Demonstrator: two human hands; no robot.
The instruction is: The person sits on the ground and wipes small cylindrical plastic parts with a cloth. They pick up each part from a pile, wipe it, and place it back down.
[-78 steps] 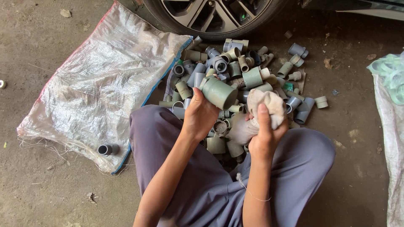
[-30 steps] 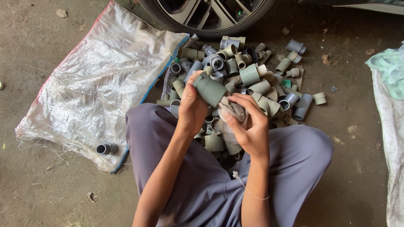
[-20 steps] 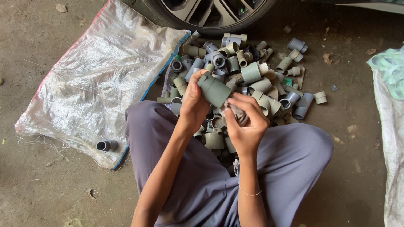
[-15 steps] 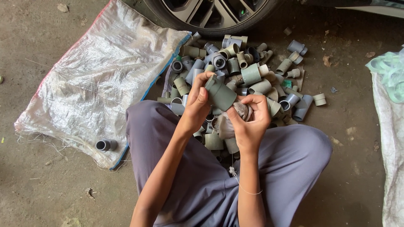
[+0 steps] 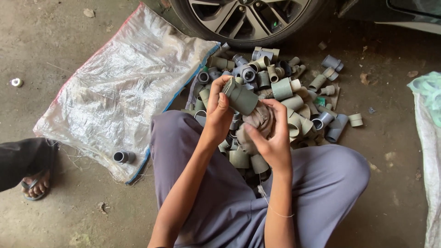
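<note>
Gripping grey fitting (image 5: 241,97) in left hand (image 5: 218,114), fingers clamped round it, above fittings pile (image 5: 285,87). Pressing rag (image 5: 257,125) against fitting with right hand (image 5: 272,138), fingers closed on rag.

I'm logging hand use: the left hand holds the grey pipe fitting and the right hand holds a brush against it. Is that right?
Not quite. The right hand holds a crumpled cloth, not a brush. The left hand does hold the grey pipe fitting, as the head view shows.

Grey-green pipe fitting (image 5: 242,97), beige rag (image 5: 260,120)
</note>
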